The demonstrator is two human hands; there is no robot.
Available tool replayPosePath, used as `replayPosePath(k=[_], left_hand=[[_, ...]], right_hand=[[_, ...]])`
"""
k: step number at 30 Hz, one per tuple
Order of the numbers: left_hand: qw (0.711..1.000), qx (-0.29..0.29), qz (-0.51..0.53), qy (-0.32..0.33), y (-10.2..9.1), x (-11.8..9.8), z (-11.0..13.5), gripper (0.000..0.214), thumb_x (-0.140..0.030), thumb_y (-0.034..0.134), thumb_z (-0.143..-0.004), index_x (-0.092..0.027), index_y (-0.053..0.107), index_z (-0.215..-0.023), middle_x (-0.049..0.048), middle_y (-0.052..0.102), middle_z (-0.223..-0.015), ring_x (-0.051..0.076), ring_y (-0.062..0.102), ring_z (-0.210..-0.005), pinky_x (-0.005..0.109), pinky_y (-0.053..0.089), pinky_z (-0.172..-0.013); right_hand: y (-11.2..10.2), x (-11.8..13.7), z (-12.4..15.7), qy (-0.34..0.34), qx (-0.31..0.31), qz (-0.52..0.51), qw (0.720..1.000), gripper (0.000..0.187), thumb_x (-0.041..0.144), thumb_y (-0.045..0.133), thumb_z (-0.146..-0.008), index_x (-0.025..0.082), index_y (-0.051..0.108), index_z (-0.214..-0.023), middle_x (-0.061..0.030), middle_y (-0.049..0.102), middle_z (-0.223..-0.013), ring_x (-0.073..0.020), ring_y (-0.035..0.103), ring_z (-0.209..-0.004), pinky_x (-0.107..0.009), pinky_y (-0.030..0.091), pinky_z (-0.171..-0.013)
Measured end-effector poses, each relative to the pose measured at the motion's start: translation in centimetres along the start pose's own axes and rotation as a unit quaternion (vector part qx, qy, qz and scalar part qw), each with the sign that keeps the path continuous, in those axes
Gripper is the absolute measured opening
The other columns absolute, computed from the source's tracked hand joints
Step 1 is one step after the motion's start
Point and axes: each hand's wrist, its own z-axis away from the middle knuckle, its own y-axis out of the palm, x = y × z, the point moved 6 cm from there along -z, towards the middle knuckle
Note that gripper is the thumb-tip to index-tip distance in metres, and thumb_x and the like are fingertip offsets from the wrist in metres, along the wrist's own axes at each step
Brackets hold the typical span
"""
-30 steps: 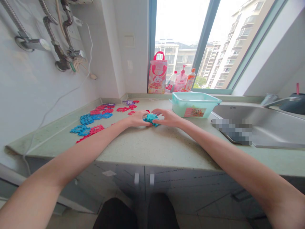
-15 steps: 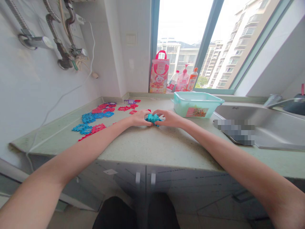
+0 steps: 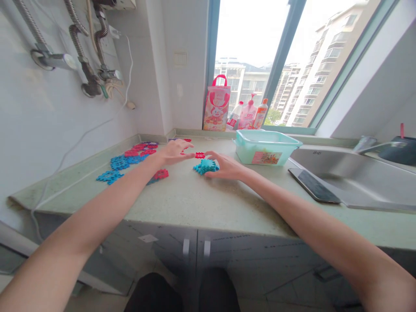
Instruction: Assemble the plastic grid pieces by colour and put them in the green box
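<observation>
A small cluster of joined teal plastic snowflake pieces (image 3: 205, 166) lies on the pale green counter (image 3: 208, 199). My right hand (image 3: 227, 167) rests beside it, fingers curled against its right side. My left hand (image 3: 175, 151) is off the cluster, fingers stretched flat and pointing right, their tips close to a single red piece (image 3: 199, 155) just behind the cluster. More loose pieces lie to the left: blue ones (image 3: 119, 162), red ones (image 3: 160, 174) and a red and purple group (image 3: 143, 146) by the wall.
A mint plastic tub (image 3: 264, 147) stands to the right of my hands. A dark phone (image 3: 313, 185) lies on the sink's edge, with the steel sink (image 3: 357, 173) beyond. A pink bag (image 3: 216, 104) and bottles (image 3: 248, 115) stand on the sill. Pipes (image 3: 91, 82) run down the left wall.
My left hand has left the teal cluster and moved back and left toward the red pieces. My right hand has stayed on the cluster. The camera has tilted slightly.
</observation>
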Motion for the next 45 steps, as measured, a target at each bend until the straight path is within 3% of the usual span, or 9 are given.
replayPosePath(k=[2,7,11,18,24,29,34,40,45], left_hand=[[0.997,0.001,-0.064,-0.045,-0.6,1.6,0.3,0.073,-0.072,0.032,-0.104,-0.020,0.070,-0.138,0.0150,0.066,-0.149,0.034,0.057,-0.139,0.044,0.038,-0.116],[0.968,0.000,-0.183,-0.172,-2.0,4.6,1.5,0.067,-0.063,0.028,-0.107,-0.021,0.069,-0.139,0.0154,0.066,-0.149,0.033,0.056,-0.138,0.046,0.039,-0.114],[0.965,0.007,-0.192,-0.179,-1.7,5.0,1.6,0.068,-0.063,0.026,-0.108,-0.021,0.069,-0.140,0.0162,0.066,-0.149,0.034,0.056,-0.137,0.049,0.039,-0.113],[0.962,0.030,-0.202,-0.181,-1.2,4.7,1.5,0.072,-0.065,0.022,-0.107,-0.022,0.068,-0.143,0.0154,0.067,-0.148,0.034,0.057,-0.137,0.048,0.040,-0.113],[0.961,0.050,-0.196,-0.190,-1.0,4.6,1.7,0.071,-0.065,0.023,-0.107,-0.025,0.067,-0.146,0.0146,0.064,-0.153,0.034,0.056,-0.140,0.049,0.039,-0.115],[0.957,0.059,-0.213,-0.187,-0.7,5.6,1.6,0.081,-0.076,0.025,-0.103,-0.023,0.063,-0.151,0.0154,0.062,-0.155,0.035,0.055,-0.141,0.049,0.038,-0.116],[0.957,0.072,-0.212,-0.185,-0.4,6.0,1.6,0.090,-0.086,0.029,-0.097,-0.023,0.063,-0.152,0.0165,0.061,-0.156,0.038,0.056,-0.138,0.052,0.038,-0.116],[0.957,0.082,-0.199,-0.196,0.0,6.8,1.5,0.097,-0.092,0.031,-0.091,-0.024,0.063,-0.152,0.0171,0.059,-0.157,0.040,0.055,-0.139,0.053,0.036,-0.117],[0.957,0.098,-0.180,-0.205,0.3,6.8,1.6,0.099,-0.094,0.033,-0.088,-0.026,0.063,-0.153,0.0169,0.059,-0.158,0.042,0.056,-0.138,0.056,0.036,-0.116]], right_hand=[[0.3,0.1,0.0,0.019,0.013,0.030,0.999,0.086,0.057,0.081,-0.084,0.026,0.049,-0.157,-0.0139,0.077,-0.120,-0.0346,0.073,-0.109,-0.047,0.055,-0.094],[0.5,-0.4,0.0,0.050,0.017,0.036,0.998,0.085,0.055,0.081,-0.084,0.026,0.050,-0.158,-0.0103,0.077,-0.109,-0.0305,0.073,-0.100,-0.039,0.054,-0.086],[0.5,-1.1,0.0,0.059,0.012,0.022,0.998,0.080,0.050,0.081,-0.083,0.028,0.053,-0.154,-0.0060,0.077,-0.103,-0.0268,0.073,-0.092,-0.035,0.052,-0.082],[-0.7,-1.3,0.1,0.074,0.003,0.007,0.997,0.076,0.051,0.082,-0.080,0.028,0.056,-0.147,-0.0082,0.076,-0.115,-0.0262,0.070,-0.093,-0.037,0.050,-0.088],[-4.5,-2.0,0.4,0.082,-0.047,0.036,0.995,0.070,0.050,0.080,-0.079,0.026,0.056,-0.141,-0.0073,0.075,-0.108,-0.0248,0.068,-0.085,-0.037,0.048,-0.083],[-8.1,-2.6,0.3,0.099,-0.069,0.053,0.991,0.064,0.051,0.080,-0.079,0.029,0.057,-0.135,-0.0036,0.075,-0.097,-0.0233,0.065,-0.077,-0.038,0.048,-0.078],[-11.4,-3.5,0.1,0.135,-0.100,0.063,0.984,0.062,0.052,0.083,-0.077,0.028,0.060,-0.130,-0.0065,0.076,-0.101,-0.0272,0.069,-0.084,-0.041,0.051,-0.079],[-16.4,-8.2,2.6,0.183,-0.191,0.102,0.959,0.061,0.055,0.083,-0.075,0.028,0.063,-0.127,-0.0070,0.076,-0.100,-0.0295,0.072,-0.091,-0.042,0.053,-0.080],[-19.3,-13.6,6.7,0.300,-0.203,0.147,0.920,0.066,0.057,0.083,-0.074,0.025,0.065,-0.129,-0.0093,0.077,-0.099,-0.0295,0.071,-0.087,-0.041,0.052,-0.079]])
